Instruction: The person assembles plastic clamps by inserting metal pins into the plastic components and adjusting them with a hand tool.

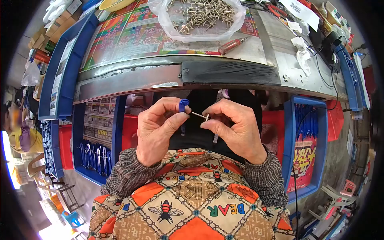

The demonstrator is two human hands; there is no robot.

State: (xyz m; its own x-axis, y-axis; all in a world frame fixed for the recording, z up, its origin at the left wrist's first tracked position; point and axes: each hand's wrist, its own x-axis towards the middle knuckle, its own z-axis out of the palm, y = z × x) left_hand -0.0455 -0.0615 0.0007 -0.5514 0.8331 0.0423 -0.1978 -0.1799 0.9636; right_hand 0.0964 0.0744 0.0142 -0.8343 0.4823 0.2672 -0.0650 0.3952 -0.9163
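My left hand [162, 126] pinches a small blue plastic piece [183, 105] between thumb and fingertips. My right hand [236, 126] holds a thin metal pin with a round head [206, 117] between thumb and forefinger. The pin's shaft points left, its tip close to the blue piece; whether they touch is too small to tell. Both hands are above my lap, in front of the table edge. On the table, a clear plastic bag [180, 35] lies open around many similar metal pins [208, 15]. A red-handled screwdriver [233, 45] rests below the bag.
A black strip [230, 73] lines the table's front edge [130, 83]. Blue trays with blue pieces stand below at left [96, 176] and right [288, 160]. Another blue tray [60, 80] is at the upper left. White crumpled tissue [302, 56] and cables lie at the right.
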